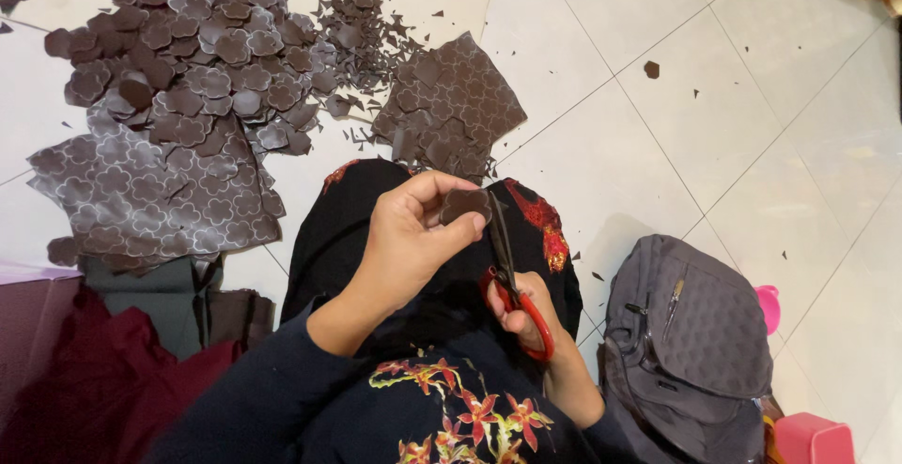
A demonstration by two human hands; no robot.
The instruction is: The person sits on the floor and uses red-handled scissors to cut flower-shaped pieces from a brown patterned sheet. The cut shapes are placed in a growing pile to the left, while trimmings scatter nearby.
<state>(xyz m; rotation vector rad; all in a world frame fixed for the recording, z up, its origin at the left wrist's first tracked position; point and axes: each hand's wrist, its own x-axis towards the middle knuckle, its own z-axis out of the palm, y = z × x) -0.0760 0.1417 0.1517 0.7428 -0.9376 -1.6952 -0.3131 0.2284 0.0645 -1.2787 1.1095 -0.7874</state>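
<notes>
My left hand [409, 239] pinches a small dark brown fabric piece [465, 205] between thumb and fingers, above my lap. My right hand [526, 309] grips red-handled scissors [507, 281]; their dark blades point up and meet the right edge of the fabric piece. Both hands hover over my black garment with red and orange flower print. On the tiled floor ahead lies a pile of cut flower-shaped brown pieces [202, 60], with a marked brown fabric sheet [141, 196] at the left and a smaller marked sheet [456, 102] beyond my knee.
Small brown offcuts [362, 32] are scattered across the white tile floor [714, 98]. A grey backpack [691, 347] stands at my right, with pink plastic items [808, 436] beside it. Dark red and grey folded cloth [103, 370] lies at my left.
</notes>
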